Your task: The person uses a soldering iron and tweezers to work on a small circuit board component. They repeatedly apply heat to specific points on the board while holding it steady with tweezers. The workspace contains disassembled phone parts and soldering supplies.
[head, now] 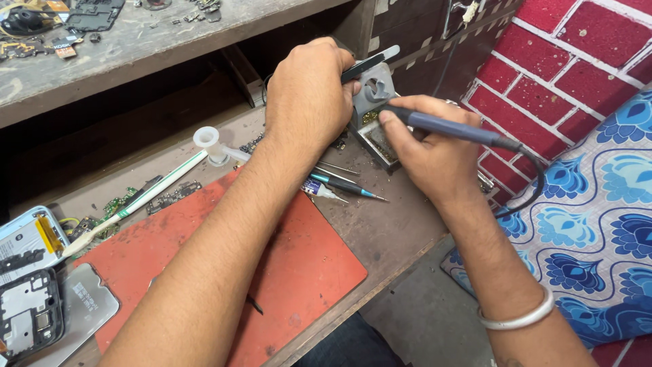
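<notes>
My left hand (309,95) is closed around a pair of tweezers (372,62), whose grey tip sticks out to the right above a grey soldering iron stand (374,92). In a pen grip, my right hand (435,153) holds a blue-grey soldering iron (448,127). Its front end points left at the stand and its black cord (536,180) trails off to the right. The iron's tip is hidden by my fingers. The stand's tray (380,144) lies just below both hands.
A red mat (305,272) covers the bench front. On the bench lie a toothbrush (136,202), a small glue tube (322,191), a teal-tipped screwdriver (346,185), a white spool (207,139), circuit boards (170,197) and opened phones (30,272). Brick wall (570,61) and patterned cloth (598,217) are right.
</notes>
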